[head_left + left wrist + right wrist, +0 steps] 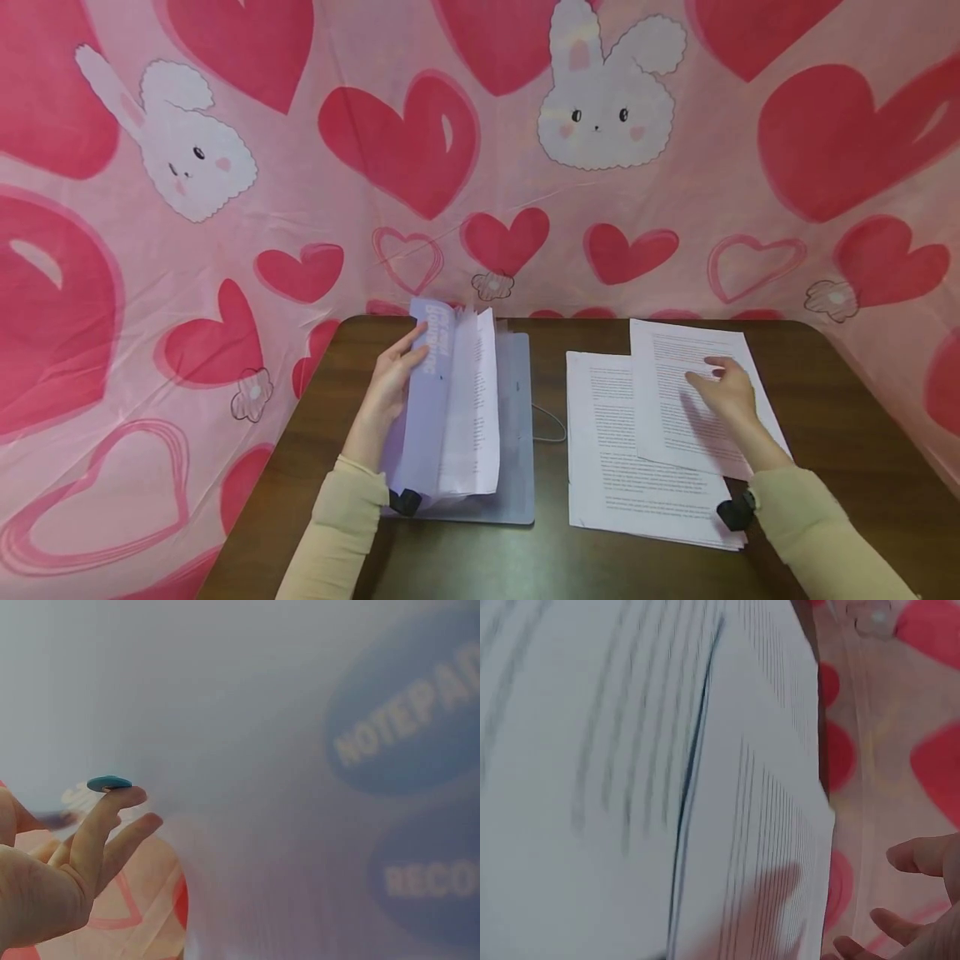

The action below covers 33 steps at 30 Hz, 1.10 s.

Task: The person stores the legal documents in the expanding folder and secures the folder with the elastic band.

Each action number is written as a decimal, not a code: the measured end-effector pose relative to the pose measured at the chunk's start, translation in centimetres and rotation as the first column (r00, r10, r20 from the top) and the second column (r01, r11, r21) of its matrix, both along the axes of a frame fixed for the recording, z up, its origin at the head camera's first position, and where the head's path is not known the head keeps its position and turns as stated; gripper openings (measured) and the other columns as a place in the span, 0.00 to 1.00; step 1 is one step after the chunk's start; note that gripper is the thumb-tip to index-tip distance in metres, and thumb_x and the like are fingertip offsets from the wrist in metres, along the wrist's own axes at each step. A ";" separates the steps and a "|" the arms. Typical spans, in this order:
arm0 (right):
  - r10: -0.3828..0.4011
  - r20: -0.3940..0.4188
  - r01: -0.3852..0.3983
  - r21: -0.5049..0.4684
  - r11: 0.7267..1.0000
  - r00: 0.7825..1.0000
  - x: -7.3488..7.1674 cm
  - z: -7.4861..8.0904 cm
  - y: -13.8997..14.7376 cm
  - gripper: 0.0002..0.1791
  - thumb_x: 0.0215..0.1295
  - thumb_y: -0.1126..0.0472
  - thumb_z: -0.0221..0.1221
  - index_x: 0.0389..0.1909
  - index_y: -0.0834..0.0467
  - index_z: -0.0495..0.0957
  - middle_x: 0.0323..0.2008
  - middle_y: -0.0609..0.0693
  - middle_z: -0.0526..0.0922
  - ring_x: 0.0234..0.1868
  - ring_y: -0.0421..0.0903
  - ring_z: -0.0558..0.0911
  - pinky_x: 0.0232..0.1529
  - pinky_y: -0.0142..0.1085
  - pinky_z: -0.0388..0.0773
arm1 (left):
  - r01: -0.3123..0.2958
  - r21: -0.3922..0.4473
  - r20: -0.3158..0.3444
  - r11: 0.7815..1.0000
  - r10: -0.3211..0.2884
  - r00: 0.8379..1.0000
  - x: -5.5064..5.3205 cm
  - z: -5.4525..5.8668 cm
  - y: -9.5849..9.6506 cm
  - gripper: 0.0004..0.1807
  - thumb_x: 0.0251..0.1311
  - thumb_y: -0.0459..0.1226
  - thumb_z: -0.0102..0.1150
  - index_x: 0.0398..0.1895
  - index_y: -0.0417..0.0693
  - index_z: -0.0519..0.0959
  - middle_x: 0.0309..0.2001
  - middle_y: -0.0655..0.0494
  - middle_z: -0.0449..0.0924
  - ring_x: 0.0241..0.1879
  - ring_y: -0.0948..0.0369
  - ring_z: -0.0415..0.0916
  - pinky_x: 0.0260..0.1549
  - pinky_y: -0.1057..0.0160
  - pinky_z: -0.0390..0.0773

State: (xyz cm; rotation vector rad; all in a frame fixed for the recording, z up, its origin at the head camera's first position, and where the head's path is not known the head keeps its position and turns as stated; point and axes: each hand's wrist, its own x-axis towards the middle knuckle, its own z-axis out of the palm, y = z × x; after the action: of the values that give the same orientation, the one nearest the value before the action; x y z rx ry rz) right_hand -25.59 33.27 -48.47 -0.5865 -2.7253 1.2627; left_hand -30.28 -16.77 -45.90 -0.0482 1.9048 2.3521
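A pale purple folder (431, 425) lies partly opened at the left, its front cover bowed upward. My left hand (392, 379) grips that cover by its left edge, and in the left wrist view the fingers (94, 832) reach round beside a teal button (109, 783). Printed pages (480, 417) stand raised inside the folder. My right hand (729, 398) hovers with loosely bent fingers over a printed sheet (671, 433), holding nothing. That sheet overlaps a larger stack of printed paper (600, 450) on the table.
A thin elastic cord (553, 427) loops out from the folder's right side toward the paper stack. The dark wooden table (457, 562) ends at a pink cloth backdrop (525, 183) with hearts and rabbits. Black straps with small cameras (735, 512) sit at the wrists.
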 end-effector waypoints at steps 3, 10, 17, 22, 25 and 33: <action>-0.037 0.037 0.036 0.030 0.999 0.999 0.2 0.1 2.0 0.40 0.80 0.54 0.56 0.80 0.75 0.56 0.76 0.83 0.61 0.77 0.81 0.61 0.78 0.71 0.62 | 0.003 -0.015 0.000 1.000 -0.003 1.000 0.0 0.1 -0.1 0.31 0.82 0.30 0.53 0.85 0.46 0.67 0.70 0.57 0.76 0.54 0.74 0.78 0.57 0.76 0.79; -0.106 0.109 0.096 0.091 0.991 0.988 0.8 -1.0 4.5 0.52 0.79 0.42 0.58 0.81 0.78 0.49 0.75 0.86 0.56 0.74 0.85 0.56 0.72 0.77 0.57 | 0.006 0.011 -0.008 1.000 -0.006 1.000 0.1 0.2 -0.3 0.31 0.82 0.30 0.53 0.85 0.44 0.66 0.54 0.66 0.86 0.48 0.73 0.83 0.52 0.74 0.84; -0.111 0.159 0.082 0.177 0.981 0.981 1.0 -1.8 5.6 0.62 0.72 0.38 0.66 0.81 0.80 0.45 0.74 0.89 0.54 0.73 0.87 0.55 0.71 0.77 0.57 | 0.012 0.018 -0.003 1.000 -0.012 1.000 0.3 0.0 -0.5 0.31 0.82 0.30 0.53 0.85 0.43 0.65 0.46 0.71 0.87 0.43 0.74 0.84 0.48 0.75 0.84; -0.119 0.228 0.061 0.243 0.968 0.966 0.9 -1.9 6.2 0.69 0.64 0.43 0.74 0.80 0.84 0.39 0.72 0.95 0.48 0.73 0.92 0.52 0.73 0.81 0.53 | 0.003 -0.011 -0.009 1.000 -0.003 1.000 0.3 0.0 -0.5 0.31 0.82 0.31 0.55 0.85 0.43 0.66 0.51 0.70 0.84 0.47 0.74 0.82 0.51 0.75 0.82; -0.126 0.273 0.050 0.270 0.961 0.954 0.8 -1.9 6.4 0.70 0.63 0.44 0.75 0.77 0.86 0.40 0.71 0.96 0.50 0.72 0.92 0.54 0.74 0.80 0.54 | -0.003 0.001 -0.006 1.000 0.003 1.000 0.3 0.0 -0.4 0.31 0.82 0.30 0.54 0.85 0.43 0.66 0.48 0.72 0.86 0.45 0.74 0.83 0.49 0.75 0.83; -0.022 0.286 -0.051 0.243 0.969 0.958 1.5 -2.0 7.6 0.62 0.63 0.39 0.75 0.63 0.92 0.58 0.56 0.90 0.70 0.55 0.84 0.71 0.61 0.81 0.61 | 0.010 0.037 0.003 0.999 -0.010 1.000 0.3 -0.2 -0.3 0.31 0.82 0.30 0.53 0.85 0.42 0.65 0.45 0.70 0.88 0.42 0.73 0.85 0.45 0.74 0.86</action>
State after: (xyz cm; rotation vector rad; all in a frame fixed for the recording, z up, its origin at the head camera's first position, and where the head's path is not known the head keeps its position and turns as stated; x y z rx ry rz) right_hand -24.10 40.88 -50.44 -0.7756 -3.0623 0.8750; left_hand -30.00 -17.08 -46.10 -0.0397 1.8554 2.3784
